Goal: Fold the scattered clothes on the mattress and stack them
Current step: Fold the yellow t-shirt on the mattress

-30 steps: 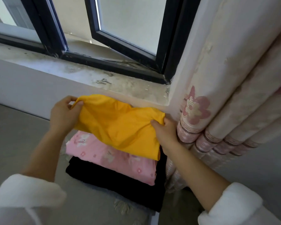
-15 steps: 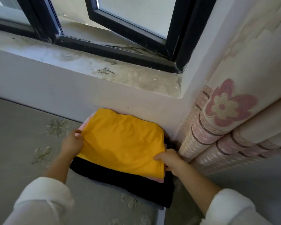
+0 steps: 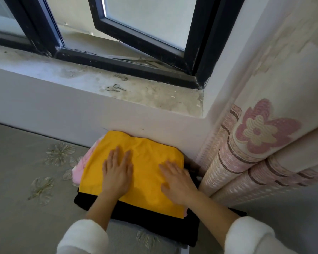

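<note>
A folded yellow garment (image 3: 145, 158) lies on top of a stack against the wall under the window. Beneath it a folded pink garment (image 3: 81, 167) peeks out at the left, and a folded black garment (image 3: 154, 226) forms the bottom layer. The stack sits at the corner of the grey flower-patterned mattress (image 3: 26, 180). My left hand (image 3: 117, 173) lies flat on the yellow garment with straight fingers. My right hand (image 3: 176, 182) presses flat on its right part, fingers spread.
A dusty window sill (image 3: 81, 79) with small keys (image 3: 115, 88) runs above the stack, under a dark-framed window (image 3: 147, 43) that stands ajar. A bunched floral curtain (image 3: 261, 143) hangs right beside the stack. Grey floor shows at the lower right.
The yellow garment went from held in the air to lying on the stack. Both hands let go of its edges and now rest flat on top of it.
</note>
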Motion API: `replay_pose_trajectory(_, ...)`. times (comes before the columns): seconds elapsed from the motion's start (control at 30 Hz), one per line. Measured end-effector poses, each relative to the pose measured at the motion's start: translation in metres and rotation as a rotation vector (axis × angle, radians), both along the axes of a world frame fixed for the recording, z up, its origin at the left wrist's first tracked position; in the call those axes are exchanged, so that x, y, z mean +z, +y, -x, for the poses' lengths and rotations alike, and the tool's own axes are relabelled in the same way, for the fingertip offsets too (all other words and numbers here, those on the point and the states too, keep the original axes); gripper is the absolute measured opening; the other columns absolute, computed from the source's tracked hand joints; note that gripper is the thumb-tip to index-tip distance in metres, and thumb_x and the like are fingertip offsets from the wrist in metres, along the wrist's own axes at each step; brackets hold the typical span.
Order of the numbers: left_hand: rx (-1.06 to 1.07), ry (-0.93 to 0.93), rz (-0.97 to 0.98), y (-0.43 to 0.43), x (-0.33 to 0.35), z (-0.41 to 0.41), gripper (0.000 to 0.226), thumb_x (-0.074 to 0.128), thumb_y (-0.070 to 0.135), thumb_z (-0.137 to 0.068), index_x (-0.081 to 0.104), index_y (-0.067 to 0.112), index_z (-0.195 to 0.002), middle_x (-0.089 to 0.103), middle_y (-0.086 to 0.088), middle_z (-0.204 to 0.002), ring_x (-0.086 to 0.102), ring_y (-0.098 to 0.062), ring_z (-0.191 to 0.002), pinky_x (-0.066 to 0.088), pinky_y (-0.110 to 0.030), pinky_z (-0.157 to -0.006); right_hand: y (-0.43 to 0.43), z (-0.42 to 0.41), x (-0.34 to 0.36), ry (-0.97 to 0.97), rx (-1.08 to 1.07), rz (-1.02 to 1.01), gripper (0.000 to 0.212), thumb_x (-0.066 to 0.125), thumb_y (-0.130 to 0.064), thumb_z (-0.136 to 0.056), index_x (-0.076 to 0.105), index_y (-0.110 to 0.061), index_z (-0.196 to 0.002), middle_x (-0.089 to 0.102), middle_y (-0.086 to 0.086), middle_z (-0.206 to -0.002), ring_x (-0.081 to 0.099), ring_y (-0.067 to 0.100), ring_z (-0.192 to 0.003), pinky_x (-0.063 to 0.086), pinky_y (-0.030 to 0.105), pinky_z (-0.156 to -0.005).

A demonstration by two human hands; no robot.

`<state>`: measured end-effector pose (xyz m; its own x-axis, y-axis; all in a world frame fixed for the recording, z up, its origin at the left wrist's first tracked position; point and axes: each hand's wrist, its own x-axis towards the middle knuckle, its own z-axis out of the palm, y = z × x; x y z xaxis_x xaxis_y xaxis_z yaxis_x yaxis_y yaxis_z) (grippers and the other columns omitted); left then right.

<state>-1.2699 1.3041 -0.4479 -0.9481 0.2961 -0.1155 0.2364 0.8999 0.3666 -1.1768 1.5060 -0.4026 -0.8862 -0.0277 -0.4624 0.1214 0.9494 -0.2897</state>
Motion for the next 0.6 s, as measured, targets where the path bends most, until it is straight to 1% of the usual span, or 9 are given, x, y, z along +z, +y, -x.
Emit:
replay_pose_trajectory(0.07, 0.015, -0.104, 0.042, 0.01, -0.006, -0.002, 0.068, 0.004, 0.055, -0.087, 0.01, 0.035, -0.151, -0.003, -0.004, -0.161, -0.008, -0.025, -0.147, 0.001, -0.048, -0.117, 0.009, 0.002, -0.006, -0.231, 0.043, -0.023, 0.066, 0.031, -0.048, -0.099, 0.003, -0.023, -0.153, -0.002, 0.002, -0.161, 0.0, 0.023, -0.148, 0.005, 0.052, -0.117)
replay_pose_trajectory(0.13, 0.001, -0.144, 0.097, 0.015, -0.008, 0.0, 0.068, 0.002, 0.057, -0.086, 0.002, 0.037, -0.151, -0.01, -0.004, -0.16, -0.013, -0.024, -0.146, -0.003, -0.048, -0.117, 0.016, 0.0, -0.009, -0.37, 0.009, 0.016, 0.066, 0.035, -0.05, -0.098, 0.012, -0.021, -0.152, 0.008, 0.001, -0.16, 0.012, 0.027, -0.146, 0.015, 0.052, -0.115)
replay_pose_trajectory(0.2, -0.007, -0.11, 0.107, 0.015, -0.006, 0.007, 0.068, 0.007, 0.062, -0.088, -0.005, 0.038, -0.15, -0.017, -0.002, -0.159, -0.018, -0.025, -0.145, -0.007, -0.048, -0.116, 0.017, 0.005, -0.006, -0.349, -0.079, 0.09, 0.053, 0.042, -0.046, -0.096, 0.039, -0.017, -0.14, 0.038, 0.005, -0.146, 0.036, 0.031, -0.133, 0.03, 0.05, -0.108)
replay_pose_trajectory(0.27, -0.056, -0.056, 0.129, 0.012, -0.002, 0.019, 0.079, 0.003, 0.069, -0.077, -0.012, 0.039, -0.148, -0.024, 0.001, -0.157, -0.023, -0.023, -0.144, -0.012, -0.047, -0.114, 0.013, 0.017, 0.003, -0.161, -0.104, 0.01, 0.036, 0.043, -0.039, -0.095, 0.054, -0.014, -0.119, 0.053, 0.007, -0.125, 0.05, 0.029, -0.117, 0.037, 0.045, -0.099)
replay_pose_trajectory(0.3, -0.092, -0.043, 0.148, 0.011, -0.001, 0.026, 0.082, -0.002, 0.069, -0.072, -0.014, 0.039, -0.147, -0.025, 0.003, -0.156, -0.025, -0.022, -0.143, -0.013, -0.047, -0.114, 0.01, 0.025, 0.005, -0.052, -0.105, -0.034, 0.038, 0.043, -0.037, -0.096, 0.051, -0.013, -0.124, 0.05, 0.009, -0.13, 0.048, 0.03, -0.119, 0.036, 0.044, -0.099)
replay_pose_trajectory(0.37, -0.113, -0.076, 0.174, 0.011, 0.0, 0.04, 0.079, -0.003, 0.071, -0.076, -0.013, 0.039, -0.148, -0.025, 0.003, -0.156, -0.026, -0.024, -0.143, -0.013, -0.05, -0.113, 0.007, 0.039, 0.004, 0.039, -0.101, -0.01, 0.061, 0.043, -0.043, -0.096, 0.025, -0.014, -0.147, 0.022, 0.008, -0.155, 0.025, 0.031, -0.14, 0.027, 0.046, -0.11)
replay_pose_trajectory(0.43, -0.062, -0.135, 0.188, 0.011, -0.002, 0.05, 0.069, 0.009, 0.07, -0.088, -0.012, 0.042, -0.148, -0.023, 0.001, -0.157, -0.024, -0.029, -0.143, -0.011, -0.054, -0.114, 0.006, 0.047, -0.003, -0.088, -0.102, 0.028, 0.082, 0.042, -0.057, -0.093, -0.001, -0.023, -0.153, -0.008, 0.005, -0.161, -0.003, 0.029, -0.147, 0.009, 0.05, -0.117)
replay_pose_trajectory(0.47, -0.03, -0.164, 0.191, 0.01, -0.003, 0.055, 0.068, 0.015, 0.07, -0.09, -0.011, 0.045, -0.147, -0.022, 0.0, -0.158, -0.023, -0.032, -0.143, -0.009, -0.056, -0.114, 0.008, 0.048, -0.009, -0.182, -0.135, 0.033, 0.088, 0.041, -0.064, -0.09, -0.008, -0.026, -0.152, -0.014, 0.005, -0.16, -0.009, 0.03, -0.147, 0.004, 0.052, -0.118)
replay_pose_trajectory(0.6, 0.029, -0.282, 0.189, 0.004, -0.007, 0.066, 0.071, 0.019, 0.075, -0.086, -0.013, 0.05, -0.145, -0.018, -0.005, -0.159, -0.02, -0.034, -0.144, -0.007, -0.055, -0.114, 0.023, 0.033, -0.029, -0.411, -0.313, 0.09, 0.101, 0.033, -0.08, -0.081, -0.02, -0.027, -0.149, -0.016, 0.007, -0.159, -0.012, 0.032, -0.146, 0.0, 0.054, -0.116)
